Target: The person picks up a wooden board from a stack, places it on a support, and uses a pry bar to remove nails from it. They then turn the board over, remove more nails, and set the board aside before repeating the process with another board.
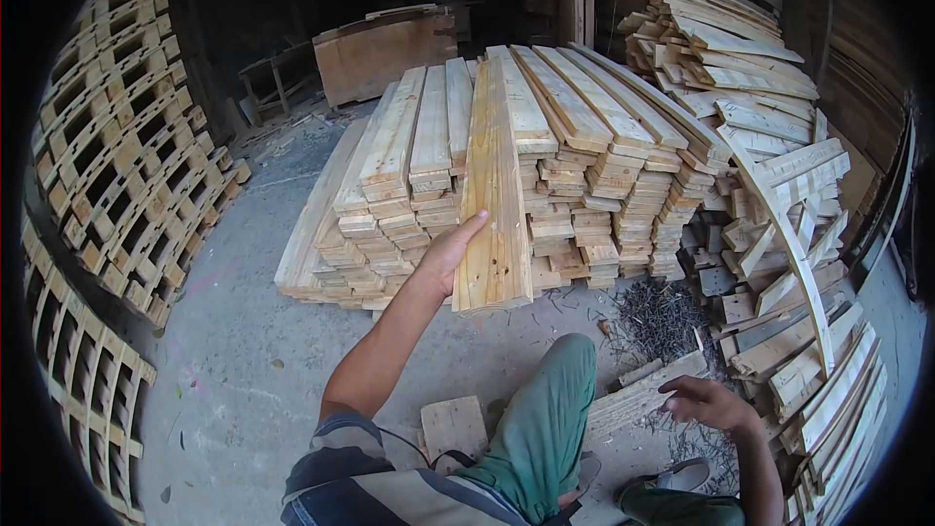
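My left hand grips the near end of a long wooden plank, thumb on its top face and fingers wrapped around the left edge and underneath. The plank is yellowish with a few dark knots. Its far part lies over a large stack of planks, and its near end juts out toward me. On the right, my right hand hangs in the air with its fingers apart and nothing in them. Below it a rough wooden board lies on the floor.
Stacked pallets stand along the left. A heap of loose boards rises at the right, with a thin bent strip leaning across it. Dark nails or scraps litter the concrete floor. A wooden crate stands behind.
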`<state>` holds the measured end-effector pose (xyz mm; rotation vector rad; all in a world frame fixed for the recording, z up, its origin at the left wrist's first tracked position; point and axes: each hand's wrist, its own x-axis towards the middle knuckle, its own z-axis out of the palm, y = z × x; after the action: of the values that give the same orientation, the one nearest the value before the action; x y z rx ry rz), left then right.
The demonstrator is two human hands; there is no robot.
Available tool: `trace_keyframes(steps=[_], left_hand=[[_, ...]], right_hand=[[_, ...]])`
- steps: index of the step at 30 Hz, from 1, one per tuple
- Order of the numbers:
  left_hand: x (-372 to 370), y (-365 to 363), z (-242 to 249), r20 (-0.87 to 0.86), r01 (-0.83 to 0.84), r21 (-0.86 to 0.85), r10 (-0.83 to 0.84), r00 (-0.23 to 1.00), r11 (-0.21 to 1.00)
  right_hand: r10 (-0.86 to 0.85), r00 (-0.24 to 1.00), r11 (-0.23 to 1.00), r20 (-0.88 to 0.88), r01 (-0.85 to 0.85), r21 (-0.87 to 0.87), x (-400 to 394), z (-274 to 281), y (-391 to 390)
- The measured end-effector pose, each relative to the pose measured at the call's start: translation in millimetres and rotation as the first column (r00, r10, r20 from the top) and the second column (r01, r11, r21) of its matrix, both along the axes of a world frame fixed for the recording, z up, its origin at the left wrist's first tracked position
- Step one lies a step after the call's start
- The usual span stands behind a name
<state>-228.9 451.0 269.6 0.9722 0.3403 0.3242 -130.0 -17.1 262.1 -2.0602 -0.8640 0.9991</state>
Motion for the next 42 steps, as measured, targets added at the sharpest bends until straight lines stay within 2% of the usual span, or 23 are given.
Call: trace_keyframes(steps=[1,2,4,6,7,9,11,16,18,21,24,27,29,30,31,32,33,34,36,37,39,40,42], left_hand=[[-0.6,-5.4,1.7,-0.056,-0.109,0.127,0.116,0.992,0.986],[-3.3,-10.8,3.9,-0.049,-0.108,0.130,0.115,0.992,0.986],[-13.6,-26.7,16.5,-0.042,-0.194,0.395,0.229,0.973,0.898],[-24.8,-39.3,10.8,-0.051,-0.212,0.404,0.254,0.966,0.890],[-31.7,-41.7,4.2,0.011,-0.256,0.408,0.276,0.961,0.876],[-50.8,-44.9,2.3,0.050,-0.287,0.406,0.292,0.955,0.868],[-63.2,-30.2,1.9,0.045,-0.289,0.447,0.301,0.953,0.847],[-75.3,40.8,7.5,-0.016,-0.273,0.552,0.337,0.942,0.788],[-68.1,81.9,2.8,-0.158,-0.159,0.672,0.350,0.923,0.723],[-59.1,111.1,12.9,-0.205,-0.111,0.619,0.297,0.933,0.778],[-33.5,144.5,3.2,-0.200,-0.062,0.622,0.234,0.951,0.781],[1.0,181.6,3.3,-0.284,0.001,0.688,0.268,0.921,0.725],[11.2,180.9,20.7,-0.324,0.049,0.727,0.279,0.904,0.685],[4.2,156.9,55.4,-0.476,0.237,0.824,0.402,0.782,0.514],[0.5,141.6,77.8,-0.557,0.444,0.830,0.545,0.627,0.337],[-3.3,135.1,76.5,-0.554,0.444,0.832,0.542,0.632,0.334],[-12.9,124.5,66.0,-0.219,0.253,0.965,0.714,0.665,0.060],[-22.1,111.7,55.2,0.154,0.068,0.966,0.767,0.623,-0.249],[-38.5,76.8,33.1,0.417,-0.201,0.906,0.708,0.570,-0.372],[-32.8,71.7,20.9,0.419,-0.201,0.905,0.700,0.578,-0.376],[-15.0,68.6,-9.6,0.631,-0.502,0.767,0.616,0.472,-0.400],[-7.0,70.8,-16.2,0.617,-0.492,0.777,0.626,0.476,-0.392],[14.0,80.9,-15.9,0.749,-0.526,0.655,0.554,0.363,-0.542]], right_hand=[[-0.047,0.997,0.995,-0.063,0.053,0.085,-0.8,1.2,-1.0],[-0.048,0.997,0.995,-0.057,0.053,0.089,-2.9,3.2,-1.5],[-0.075,0.996,0.993,-0.050,0.079,0.093,-5.3,10.1,-0.6],[-0.069,0.998,0.996,-0.009,0.069,0.054,-8.6,18.4,-2.8],[-0.063,0.998,0.998,0.027,0.062,0.013,-9.4,21.7,-4.2],[-0.101,0.995,0.994,-0.016,0.102,0.043,-8.2,23.8,-9.8],[-0.165,0.981,0.976,-0.101,0.178,0.129,-7.8,26.5,-11.9],[-0.205,0.970,0.962,-0.128,0.224,0.158,0.0,23.9,-11.2],[-0.145,0.986,0.974,-0.083,0.157,0.164,4.2,24.4,-7.9],[-0.140,0.986,0.977,-0.088,0.152,0.146,4.4,31.3,3.3],[-0.125,0.987,0.982,-0.101,0.137,0.130,7.5,29.2,19.4],[-0.082,0.991,0.989,-0.105,0.094,0.113,14.8,22.4,39.0],[-0.046,0.992,0.995,-0.119,0.055,0.078,14.3,17.4,52.2],[-0.046,0.992,0.996,-0.119,0.055,0.075,12.6,16.4,57.2],[0.004,1.000,1.000,-0.022,-0.004,-0.003,11.5,16.4,61.5],[0.058,0.996,0.995,0.069,-0.052,-0.084,12.0,16.6,63.3],[0.047,0.997,0.996,0.069,-0.042,-0.079,12.6,17.6,62.8],[0.059,0.995,0.995,0.083,-0.053,-0.080,12.7,19.8,62.0],[0.060,0.994,0.996,0.089,-0.053,-0.076,12.6,23.1,58.5],[-0.001,0.999,1.000,0.043,0.002,-0.014,14.7,25.0,56.0],[-0.119,0.992,0.990,-0.036,0.121,0.076,19.9,22.8,54.0],[-0.115,0.992,0.991,-0.046,0.118,0.062,19.0,22.3,56.6],[-0.117,0.992,0.991,-0.050,0.120,0.062,17.0,24.2,62.9]])
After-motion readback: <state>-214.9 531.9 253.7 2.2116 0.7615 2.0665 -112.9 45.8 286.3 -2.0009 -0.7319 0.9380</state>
